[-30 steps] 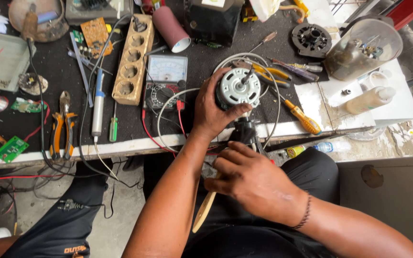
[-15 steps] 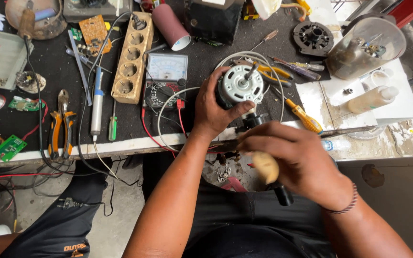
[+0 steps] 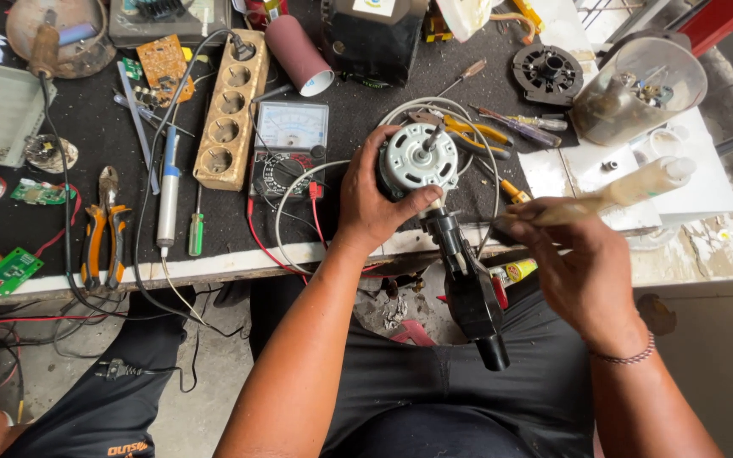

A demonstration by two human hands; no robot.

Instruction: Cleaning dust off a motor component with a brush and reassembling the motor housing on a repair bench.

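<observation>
Firmly, the left hand (image 3: 375,208) has its grip clamped around a small electric motor (image 3: 417,161) at the worktop (image 3: 239,259) edge, a black bracket (image 3: 468,280) hanging below it. Just beside, the right hand (image 3: 583,271) has its fingers closed on a wooden tool handle (image 3: 591,202). An analog multimeter (image 3: 288,146) lies left of the motor.

Silver motor (image 3: 418,159) with black housing (image 3: 468,280); black counter (image 3: 103,144); orange-handled pliers (image 3: 103,237); tan socket strip (image 3: 231,106); maroon roll (image 3: 297,53); green circuit board (image 3: 12,270).
</observation>
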